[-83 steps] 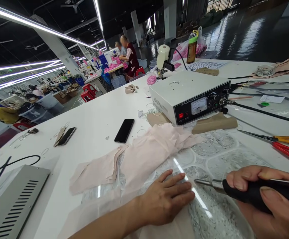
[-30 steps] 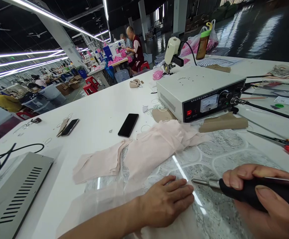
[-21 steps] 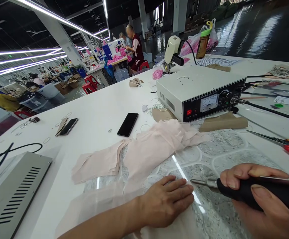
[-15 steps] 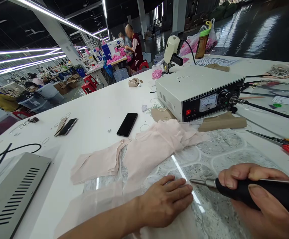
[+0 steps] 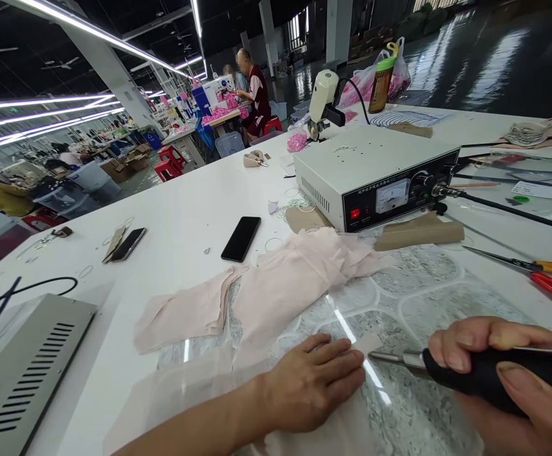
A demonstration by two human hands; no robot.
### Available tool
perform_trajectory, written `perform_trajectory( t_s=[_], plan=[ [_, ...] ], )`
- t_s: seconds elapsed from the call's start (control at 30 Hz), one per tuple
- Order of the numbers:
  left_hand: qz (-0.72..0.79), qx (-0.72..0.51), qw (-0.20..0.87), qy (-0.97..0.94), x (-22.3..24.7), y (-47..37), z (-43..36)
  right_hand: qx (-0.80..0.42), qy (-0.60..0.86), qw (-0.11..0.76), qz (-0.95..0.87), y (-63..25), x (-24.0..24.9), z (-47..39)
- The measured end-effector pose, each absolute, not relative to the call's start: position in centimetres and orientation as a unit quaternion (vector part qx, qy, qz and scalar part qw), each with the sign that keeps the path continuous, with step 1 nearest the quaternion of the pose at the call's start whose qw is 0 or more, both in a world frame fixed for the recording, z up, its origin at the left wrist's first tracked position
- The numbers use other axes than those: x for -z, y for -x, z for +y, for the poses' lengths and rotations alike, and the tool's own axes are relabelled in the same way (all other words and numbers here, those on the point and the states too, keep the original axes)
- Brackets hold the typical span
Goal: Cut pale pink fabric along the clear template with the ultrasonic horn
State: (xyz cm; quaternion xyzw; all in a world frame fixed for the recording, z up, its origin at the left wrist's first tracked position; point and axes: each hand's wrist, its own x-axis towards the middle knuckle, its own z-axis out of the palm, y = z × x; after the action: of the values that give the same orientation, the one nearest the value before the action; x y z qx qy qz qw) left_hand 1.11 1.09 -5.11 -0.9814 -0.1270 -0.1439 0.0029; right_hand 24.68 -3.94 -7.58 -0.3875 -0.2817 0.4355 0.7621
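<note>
My left hand lies flat with its fingers stretched out, pressing a sheer pale pink fabric piece onto a clear mat with a grey stone pattern. A small fabric flap shows just beyond its fingertips. My right hand is wrapped round a black-handled ultrasonic cutter. Its slim metal tip points left and sits at the fabric flap, close to my left fingers; whether it touches cannot be made out. A heap of pale pink fabric pieces lies ahead of my left hand.
A grey control box with a meter stands behind the fabric, its cable running right. Scissors lie at the right. A phone and another grey box are on the left. A person sits at a sewing machine beyond.
The cutter in my right hand has shifted slightly right and down. A small fabric flap now shows at its tip. My left hand stays almost in place, and the view has moved a little.
</note>
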Motion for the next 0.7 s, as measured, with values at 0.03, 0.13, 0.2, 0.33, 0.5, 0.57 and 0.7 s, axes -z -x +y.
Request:
perform_trajectory(
  t_s=[0.03,0.13,0.2,0.33,0.5,0.57,0.7],
  plan=[
    [-0.126,0.148,0.003,0.981,5.0,-1.1,1.1,-0.443,0.381,0.763,-0.278,-24.7,7.7,-3.9],
    [-0.125,0.139,0.004,0.982,5.0,-1.1,1.1,-0.429,0.383,0.764,-0.292,-24.7,7.5,-3.7],
    [-0.126,0.130,0.006,0.983,5.1,-1.1,1.0,-0.412,0.388,0.759,-0.321,-24.6,7.2,-3.4],
    [-0.127,0.146,0.002,0.981,5.2,-1.1,1.0,-0.406,0.389,0.761,-0.324,-24.2,6.6,-3.2],
    [-0.127,0.140,0.003,0.982,5.2,-1.1,1.0,-0.403,0.406,0.752,-0.327,-23.9,6.1,-3.0],
    [-0.126,0.138,0.003,0.982,5.2,-1.0,1.0,-0.403,0.417,0.743,-0.334,-23.8,5.8,-3.0],
    [-0.125,0.146,0.003,0.981,5.3,-1.0,1.0,-0.400,0.419,0.736,-0.352,-23.6,5.5,-3.2]
  ],
)
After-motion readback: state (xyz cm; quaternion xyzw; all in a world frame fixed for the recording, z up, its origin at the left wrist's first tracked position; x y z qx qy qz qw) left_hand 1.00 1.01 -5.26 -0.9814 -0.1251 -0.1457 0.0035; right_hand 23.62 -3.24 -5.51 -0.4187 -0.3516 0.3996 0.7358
